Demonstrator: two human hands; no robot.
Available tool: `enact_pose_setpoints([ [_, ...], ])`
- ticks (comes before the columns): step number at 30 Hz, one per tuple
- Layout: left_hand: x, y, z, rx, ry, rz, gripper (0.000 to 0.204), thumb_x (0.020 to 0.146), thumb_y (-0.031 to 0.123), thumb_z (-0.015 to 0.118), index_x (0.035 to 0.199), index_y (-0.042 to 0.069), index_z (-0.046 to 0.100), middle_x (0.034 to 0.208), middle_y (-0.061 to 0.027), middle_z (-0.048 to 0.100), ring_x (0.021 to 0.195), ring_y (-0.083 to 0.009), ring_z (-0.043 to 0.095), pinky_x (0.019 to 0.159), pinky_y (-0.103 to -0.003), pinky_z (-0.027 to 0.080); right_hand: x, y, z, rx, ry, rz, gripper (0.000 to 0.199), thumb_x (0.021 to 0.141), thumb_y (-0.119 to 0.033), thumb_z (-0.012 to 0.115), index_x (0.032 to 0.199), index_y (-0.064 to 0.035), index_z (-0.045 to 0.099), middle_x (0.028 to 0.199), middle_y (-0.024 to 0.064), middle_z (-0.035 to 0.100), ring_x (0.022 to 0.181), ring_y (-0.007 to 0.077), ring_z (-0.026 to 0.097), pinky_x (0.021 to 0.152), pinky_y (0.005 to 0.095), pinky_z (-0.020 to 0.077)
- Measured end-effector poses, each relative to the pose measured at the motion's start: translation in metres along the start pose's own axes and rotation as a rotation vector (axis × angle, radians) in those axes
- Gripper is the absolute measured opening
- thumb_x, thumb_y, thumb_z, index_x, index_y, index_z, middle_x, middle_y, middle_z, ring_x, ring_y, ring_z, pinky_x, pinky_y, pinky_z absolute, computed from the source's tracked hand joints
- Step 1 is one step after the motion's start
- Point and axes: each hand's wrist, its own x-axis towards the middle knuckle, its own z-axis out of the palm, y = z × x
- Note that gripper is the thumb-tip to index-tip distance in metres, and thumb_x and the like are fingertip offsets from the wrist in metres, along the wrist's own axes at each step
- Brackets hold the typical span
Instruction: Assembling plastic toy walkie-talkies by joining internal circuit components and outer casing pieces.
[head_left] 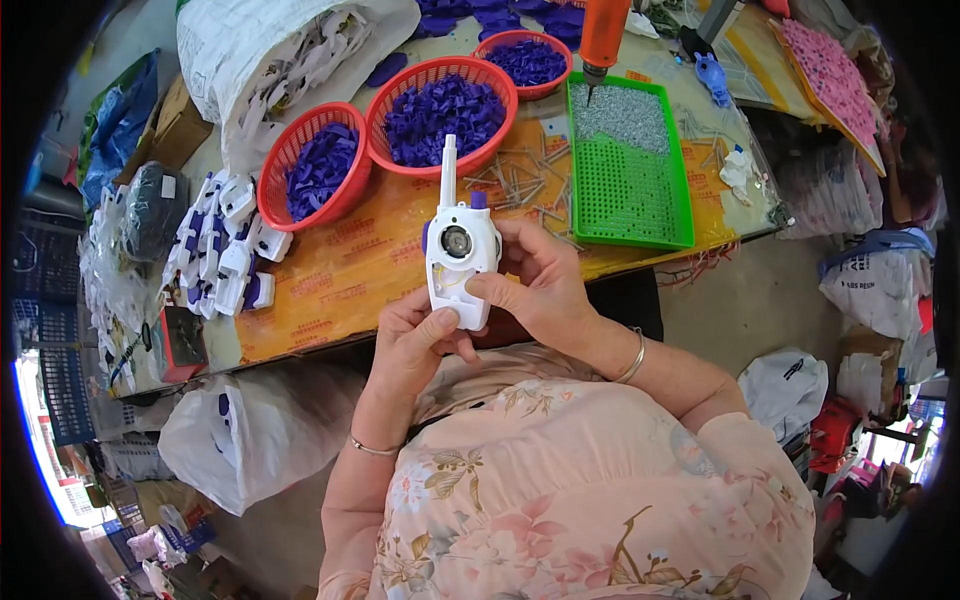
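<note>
Between both hands I hold a white plastic walkie-talkie shell with its antenna pointing away from me. A round black speaker sits in its upper half, a purple piece sticks up beside the antenna, and an open recess lies below. My left hand grips the lower end, thumb on the front near the bottom. At the shell's right side, my right hand has its thumb on the front and its fingers curled round the edge. The shell is above the table's near edge.
Three red baskets of purple parts stand at the back. A green tray holds small silvery screws, with an orange screwdriver hanging above it. Loose metal pins lie between. White-and-purple shells are stacked left, beside a white sack.
</note>
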Motion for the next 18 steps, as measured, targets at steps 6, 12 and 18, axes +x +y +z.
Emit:
enact_pose_setpoints([
  [6, -0.003, 0.002, 0.003, 0.046, 0.064, 0.029, 0.028, 0.087, 0.011, 0.060, 0.109, -0.005, 0.058, 0.089, -0.0152, 0.065, 0.060, -0.0182, 0.064, 0.054, -0.030, 0.056, 0.001, -0.002, -0.001, 0.088, -0.048, 0.040, 0.045, 0.083, -0.001, 0.062, 0.124, 0.0025, 0.045, 0.108, 0.0080, 0.059, 0.092, 0.0129, 0.060, 0.078, 0.0274, 0.0512],
  [12, -0.008, 0.005, 0.006, 0.219, 0.092, 0.042, 0.033, 0.085, 0.004, 0.060, 0.117, -0.004, 0.054, 0.099, -0.0113, 0.064, 0.084, -0.0176, 0.064, 0.074, -0.030, 0.054, 0.000, -0.007, 0.000, 0.029, -0.087, 0.036, 0.047, 0.080, -0.001, 0.063, 0.124, 0.0019, 0.048, 0.102, 0.0055, 0.059, 0.091, 0.0118, 0.059, 0.077, 0.0267, 0.0495],
  [18, -0.013, 0.026, 0.022, 0.330, 0.207, 0.301, 0.072, 0.079, 0.007, 0.068, 0.139, 0.002, 0.028, 0.131, -0.0115, 0.045, 0.117, -0.0220, 0.049, 0.098, -0.037, 0.042, 0.004, -0.030, 0.005, -0.543, -0.216, -0.215, 0.047, 0.071, -0.001, 0.066, 0.116, -0.0004, 0.056, 0.090, 0.0078, 0.055, 0.077, 0.0161, 0.054, 0.064, 0.0281, 0.0447],
])
